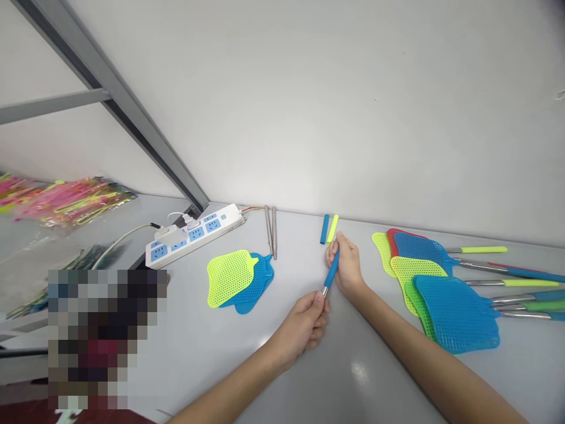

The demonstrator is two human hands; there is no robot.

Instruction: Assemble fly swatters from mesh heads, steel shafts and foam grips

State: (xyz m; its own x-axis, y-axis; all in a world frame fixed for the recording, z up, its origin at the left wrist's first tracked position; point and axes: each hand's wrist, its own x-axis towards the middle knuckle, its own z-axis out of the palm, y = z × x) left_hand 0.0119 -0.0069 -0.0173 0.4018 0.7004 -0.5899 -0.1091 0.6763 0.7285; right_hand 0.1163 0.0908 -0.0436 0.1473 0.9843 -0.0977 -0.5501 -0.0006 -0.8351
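Note:
Between my hands is a metal rod with a blue handle sleeve (332,270) on its upper part. My left hand (304,330) is closed round the lower metal end. My right hand (346,265) grips the blue sleeve near its top. Just beyond my right hand lie a loose blue sleeve (324,228) and a yellow sleeve (333,227). To the left, a yellow fly swatter head (232,277) overlaps blue swatter heads (253,294). Bare metal rods (274,232) lie behind them. The lower end of the held rod is hidden in my left hand.
On the right lie several fly swatters with rods and handles, a blue one (461,312) uppermost. A white power strip (198,235) with plugs and cables sits at the left. Bagged colourful items (75,200) lie beyond the metal frame (128,106). A wall backs the table.

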